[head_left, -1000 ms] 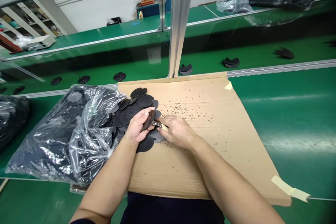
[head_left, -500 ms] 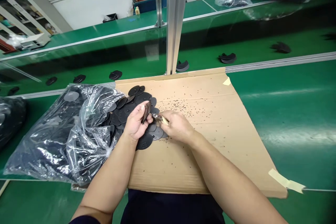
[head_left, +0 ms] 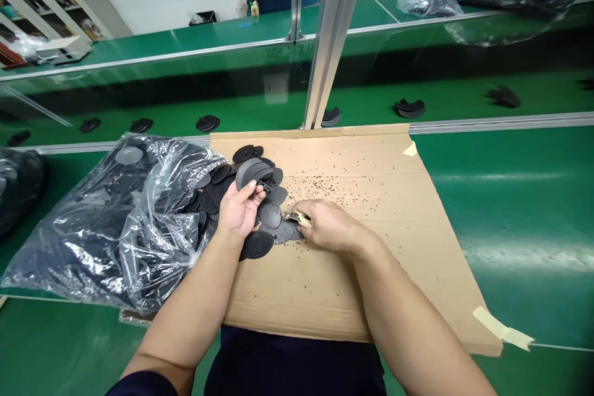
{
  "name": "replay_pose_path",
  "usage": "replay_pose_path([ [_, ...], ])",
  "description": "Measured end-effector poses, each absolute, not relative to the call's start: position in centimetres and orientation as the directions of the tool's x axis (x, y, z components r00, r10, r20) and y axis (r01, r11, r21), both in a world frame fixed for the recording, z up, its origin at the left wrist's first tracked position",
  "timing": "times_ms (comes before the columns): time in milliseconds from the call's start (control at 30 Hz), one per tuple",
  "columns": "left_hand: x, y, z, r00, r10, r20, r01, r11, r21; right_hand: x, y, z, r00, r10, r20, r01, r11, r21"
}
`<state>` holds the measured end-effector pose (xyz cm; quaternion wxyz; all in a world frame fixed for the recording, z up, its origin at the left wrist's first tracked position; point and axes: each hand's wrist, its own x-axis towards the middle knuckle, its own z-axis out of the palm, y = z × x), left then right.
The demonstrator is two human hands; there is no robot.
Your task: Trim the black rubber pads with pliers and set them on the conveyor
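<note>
My left hand (head_left: pixel 241 210) is closed on several black plastic discs (head_left: pixel 252 172), fanned and stacked between thumb and fingers. Small prongs stick out at their lower right edge. To the right, my right hand (head_left: pixel 327 223) is wrapped round a pair of nippers (head_left: pixel 297 218) with pale yellow handles, whose metal jaws point left toward the pile. The jaws are apart from the held discs. Beneath and around my left hand lies a pile of loose black discs (head_left: pixel 258 244), on a cardboard sheet (head_left: pixel 325 297). Black plastic crumbs (head_left: pixel 320 184) are scattered over the cardboard.
A clear plastic bag (head_left: pixel 93 241) of black discs lies left of the pile. Behind the cardboard runs a green conveyor belt (head_left: pixel 260 112) carrying small groups of black parts (head_left: pixel 409 108). A metal post (head_left: pixel 331 43) rises at the cardboard's back edge. Tape (head_left: pixel 503 329) holds its right corner.
My left hand has turned the discs from edge-on to face-up and moved away from the nippers. My right hand has shifted slightly right and down. The view has tilted a little.
</note>
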<state>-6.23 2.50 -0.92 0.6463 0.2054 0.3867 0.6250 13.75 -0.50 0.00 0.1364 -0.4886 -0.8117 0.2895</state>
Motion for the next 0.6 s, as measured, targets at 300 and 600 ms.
replay_pose_path([
  [300,-5.9,2.4,-1.3,-0.044,0.973,-0.225,-0.587,0.157,0.794,14.1,-0.4,0.3,-0.428,0.902,-0.062,0.796,0.343,-0.499],
  [600,-5.2,1.6,-1.3,0.094,0.988,-0.121,-0.462,0.151,0.874,14.7,0.6,0.1,0.094,0.978,-0.187,0.081,-0.195,-0.978],
])
